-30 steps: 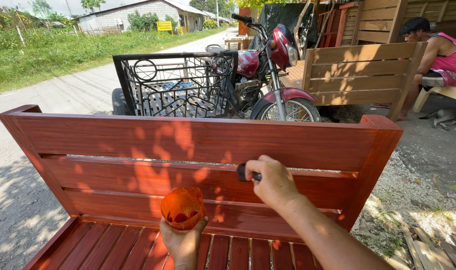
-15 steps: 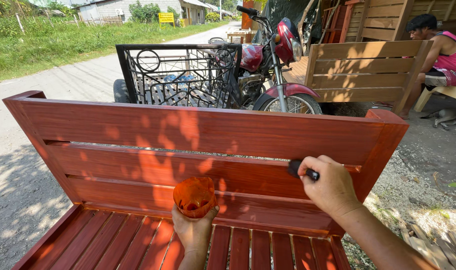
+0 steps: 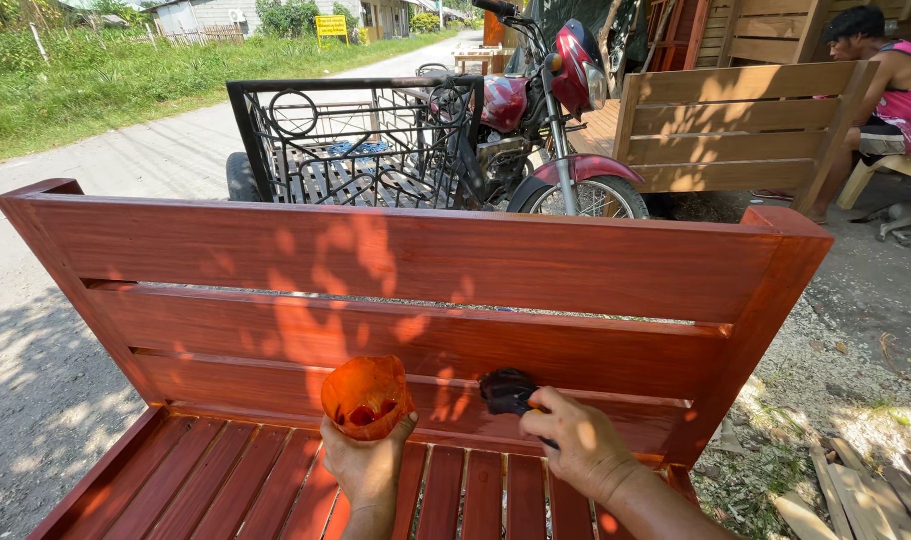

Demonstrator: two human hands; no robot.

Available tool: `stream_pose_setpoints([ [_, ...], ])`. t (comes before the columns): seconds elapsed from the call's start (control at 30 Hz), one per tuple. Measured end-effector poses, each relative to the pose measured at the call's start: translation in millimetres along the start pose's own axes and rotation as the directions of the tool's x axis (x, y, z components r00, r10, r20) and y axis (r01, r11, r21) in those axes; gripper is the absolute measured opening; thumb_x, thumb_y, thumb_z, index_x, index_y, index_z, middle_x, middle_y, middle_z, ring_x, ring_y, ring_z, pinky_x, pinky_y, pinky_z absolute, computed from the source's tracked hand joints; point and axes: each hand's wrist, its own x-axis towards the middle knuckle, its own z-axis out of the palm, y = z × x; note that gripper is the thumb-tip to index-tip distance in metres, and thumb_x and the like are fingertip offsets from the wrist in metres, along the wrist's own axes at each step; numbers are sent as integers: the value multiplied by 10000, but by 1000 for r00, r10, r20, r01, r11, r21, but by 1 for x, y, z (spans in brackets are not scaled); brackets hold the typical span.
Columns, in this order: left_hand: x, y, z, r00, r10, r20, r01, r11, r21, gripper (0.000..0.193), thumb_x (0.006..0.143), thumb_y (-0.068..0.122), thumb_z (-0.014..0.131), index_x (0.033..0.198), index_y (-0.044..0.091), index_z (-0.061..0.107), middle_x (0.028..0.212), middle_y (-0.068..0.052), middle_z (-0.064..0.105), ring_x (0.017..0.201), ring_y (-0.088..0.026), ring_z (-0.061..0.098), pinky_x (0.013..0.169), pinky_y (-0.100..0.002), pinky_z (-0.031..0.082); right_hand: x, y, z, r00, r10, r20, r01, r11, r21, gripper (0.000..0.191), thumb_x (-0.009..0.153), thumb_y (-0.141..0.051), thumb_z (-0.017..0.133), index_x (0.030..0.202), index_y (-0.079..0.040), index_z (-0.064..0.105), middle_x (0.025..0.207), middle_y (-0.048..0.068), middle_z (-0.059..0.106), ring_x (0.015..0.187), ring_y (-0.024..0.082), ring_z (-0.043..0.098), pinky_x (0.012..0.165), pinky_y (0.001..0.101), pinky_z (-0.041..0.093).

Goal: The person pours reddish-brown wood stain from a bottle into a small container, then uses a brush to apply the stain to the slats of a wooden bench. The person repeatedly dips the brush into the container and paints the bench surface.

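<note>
Brush (image 3: 509, 390), dark and wet, lies against the lowest back slat of the red bench (image 3: 406, 260), pinched in the right hand (image 3: 581, 450). The left hand (image 3: 366, 465) wraps a cut orange cup (image 3: 366, 397) of stain just beside it. Staining looks under way; the next stroke calls for even pressure along the slat.

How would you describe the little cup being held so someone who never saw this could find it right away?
Start at the large red-stained wooden slatted bench that fills the foreground. In front of its lowest back slat, the left hand holds up a small translucent orange plastic cup. It glows bright orange in the sun, unlike the dark brush in the right hand beside it.
</note>
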Motion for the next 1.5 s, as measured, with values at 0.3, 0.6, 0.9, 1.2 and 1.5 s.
stream_pose_setpoints([
  [0.3,-11,-14,30,999,48,-18,-47,996,70,1182,474,252,1058,1453,79,419,1351,-218,525,1281,-378,456,1072,-501,419,-71,97,-47,986,150,68,-126,953,-276,282,782,-61,710,1024,-190,644,1180,45,560,917,330,684,768,442,577],
  [0.6,-26,-12,51,994,83,77,-75,992,-98,1055,489,218,1006,1388,53,478,1270,-138,679,1159,-271,684,1025,-410,542,-81,132,-18,923,304,237,-200,903,-380,324,858,-49,581,1087,-232,720,1072,68,557,1014,296,675,894,438,561],
  [0.9,-3,-20,50,994,107,20,-102,980,-172,997,491,178,998,1336,44,486,1314,-117,603,1186,-260,630,1017,-392,543,-5,50,60,979,-146,141,175,961,-214,293,787,41,607,952,-167,730,986,102,553,951,301,639,785,471,556],
  [1.2,4,-26,31,986,159,-58,-165,978,-130,1008,512,163,998,1360,21,474,1310,-139,615,1189,-270,625,1033,-418,513,12,8,59,920,-295,257,342,926,-159,153,760,-29,624,782,-156,707,1000,78,547,982,337,593,730,469,549],
  [1.5,-16,-22,52,986,163,-17,-164,982,-89,1040,502,178,1003,1380,24,466,1336,-146,597,1200,-267,621,1036,-413,526,-53,121,-7,904,-209,373,325,903,-282,51,801,-75,622,765,-111,624,1002,67,543,967,305,595,756,462,535],
])
